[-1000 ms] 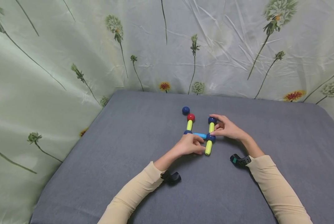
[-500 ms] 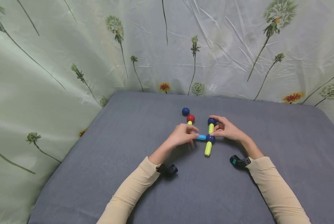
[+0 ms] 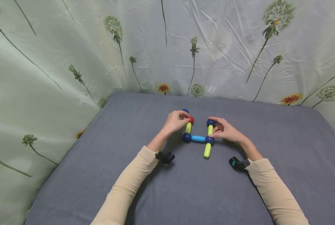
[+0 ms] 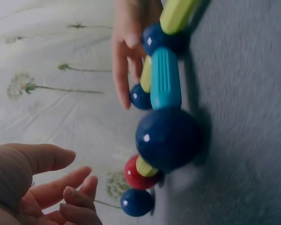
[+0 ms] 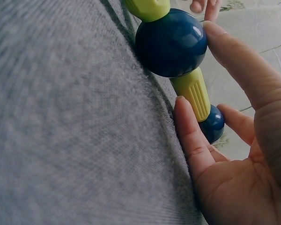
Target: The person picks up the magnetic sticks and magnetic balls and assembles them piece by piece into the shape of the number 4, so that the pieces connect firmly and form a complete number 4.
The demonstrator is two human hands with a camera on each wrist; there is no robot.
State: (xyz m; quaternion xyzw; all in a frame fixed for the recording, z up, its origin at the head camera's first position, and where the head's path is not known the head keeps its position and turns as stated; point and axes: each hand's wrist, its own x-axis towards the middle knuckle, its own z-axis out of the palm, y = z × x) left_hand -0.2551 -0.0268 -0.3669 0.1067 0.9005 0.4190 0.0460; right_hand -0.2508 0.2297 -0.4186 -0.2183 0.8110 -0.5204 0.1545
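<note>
A ball-and-stick building toy lies on the grey surface. A light blue stick [image 3: 198, 138] joins two dark blue balls: the left ball [image 3: 187, 137] and the right ball [image 3: 209, 139]. From the left ball a yellow-green stick [image 3: 188, 127] leads to a red ball [image 4: 139, 173], with another blue ball [image 4: 137, 202] beyond it. My left hand [image 3: 176, 121] hovers at the red ball; the left wrist view shows a gap between fingers and balls. My right hand [image 3: 226, 129] holds the right side: thumb on the right ball, a finger along the yellow-green stick [image 5: 192, 91], forefinger at the far blue ball [image 5: 212, 124].
Another yellow-green stick [image 3: 207, 150] sticks out toward me from the right ball. A pale curtain [image 3: 145, 47] with printed flowers hangs behind and left of the grey cloth-covered surface [image 3: 122, 125]. Both wrists wear black straps.
My left hand has moved away from the near yellow-green stick, past the light blue stick and left ball, up to the red ball. My right hand has kept its hold in place.
</note>
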